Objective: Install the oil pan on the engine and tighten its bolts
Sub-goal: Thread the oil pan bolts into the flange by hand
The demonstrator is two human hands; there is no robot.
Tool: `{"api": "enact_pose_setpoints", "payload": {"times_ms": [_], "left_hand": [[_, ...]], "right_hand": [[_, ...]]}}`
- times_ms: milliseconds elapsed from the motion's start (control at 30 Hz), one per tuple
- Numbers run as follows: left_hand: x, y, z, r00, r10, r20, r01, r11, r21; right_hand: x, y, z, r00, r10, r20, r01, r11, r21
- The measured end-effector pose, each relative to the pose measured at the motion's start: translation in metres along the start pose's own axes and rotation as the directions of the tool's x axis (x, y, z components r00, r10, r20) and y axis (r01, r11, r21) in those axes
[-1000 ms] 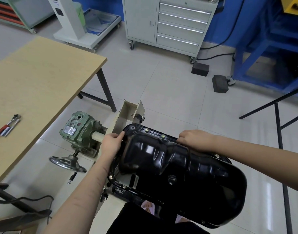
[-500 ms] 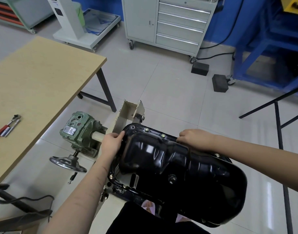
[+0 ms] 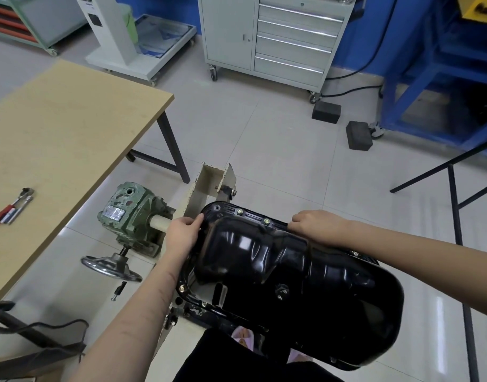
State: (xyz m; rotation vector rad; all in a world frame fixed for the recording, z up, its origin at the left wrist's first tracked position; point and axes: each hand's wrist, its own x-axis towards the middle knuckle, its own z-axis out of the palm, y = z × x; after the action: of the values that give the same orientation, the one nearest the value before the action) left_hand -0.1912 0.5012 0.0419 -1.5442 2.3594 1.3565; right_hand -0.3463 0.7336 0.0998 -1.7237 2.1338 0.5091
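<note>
A glossy black oil pan (image 3: 292, 271) lies upside down over the engine on its stand, which it hides almost entirely. Brass-coloured bolts (image 3: 266, 221) sit in the flange along the far and near edges. My left hand (image 3: 183, 235) grips the pan's left flange edge, fingers curled over the rim. My right hand (image 3: 316, 227) rests on the far flange with its fingertips curled down onto the rim; I cannot see whether they hold a bolt.
A green gearbox (image 3: 132, 216) with a handwheel (image 3: 111, 268) stands left of the cream stand bracket (image 3: 209, 186). A wooden table (image 3: 57, 139) on the left carries a ratchet tool (image 3: 13, 208). A loose bolt (image 3: 118, 292) lies on the floor. A grey drawer cabinet (image 3: 278, 37) stands behind.
</note>
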Motion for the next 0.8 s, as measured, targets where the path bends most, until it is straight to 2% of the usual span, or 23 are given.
{"api": "enact_pose_setpoints", "payload": {"times_ms": [100, 267, 367, 500, 600, 667, 733, 800], "left_hand": [[0.0, 0.0, 0.0, 1.0, -0.002, -0.005, 0.002, 1.0, -0.002], [-0.001, 0.0, -0.001, 1.0, 0.011, 0.0, -0.011, 1.0, 0.027], [0.001, 0.0, -0.001, 1.0, -0.005, 0.014, 0.005, 1.0, -0.015], [0.002, -0.001, -0.004, 0.999, -0.029, 0.028, 0.032, 0.99, -0.134], [-0.001, 0.006, -0.008, 0.997, -0.081, 0.017, 0.082, 0.937, -0.34], [-0.004, 0.022, -0.012, 0.989, -0.13, 0.065, 0.144, 0.82, -0.554], [-0.01, 0.044, -0.017, 0.962, -0.144, 0.231, 0.272, 0.558, -0.784], [-0.018, 0.066, -0.025, 0.912, -0.08, 0.402, 0.407, 0.289, -0.866]], "right_hand": [[-0.001, 0.004, 0.001, 1.0, -0.004, -0.015, 0.004, 1.0, 0.03], [0.001, 0.003, 0.001, 1.0, 0.003, -0.013, -0.003, 1.0, -0.024], [0.0, 0.004, 0.001, 1.0, 0.029, 0.004, -0.029, 0.999, -0.017], [-0.002, 0.009, 0.0, 0.991, 0.119, -0.053, -0.113, 0.987, 0.11], [-0.004, 0.019, -0.015, 0.947, 0.277, -0.164, -0.213, 0.921, 0.326], [-0.001, 0.023, -0.035, 0.881, 0.383, -0.276, -0.186, 0.819, 0.543], [0.011, 0.016, -0.061, 0.809, 0.434, -0.397, -0.052, 0.725, 0.687], [0.03, -0.001, -0.086, 0.788, 0.364, -0.496, 0.089, 0.731, 0.677]]}}
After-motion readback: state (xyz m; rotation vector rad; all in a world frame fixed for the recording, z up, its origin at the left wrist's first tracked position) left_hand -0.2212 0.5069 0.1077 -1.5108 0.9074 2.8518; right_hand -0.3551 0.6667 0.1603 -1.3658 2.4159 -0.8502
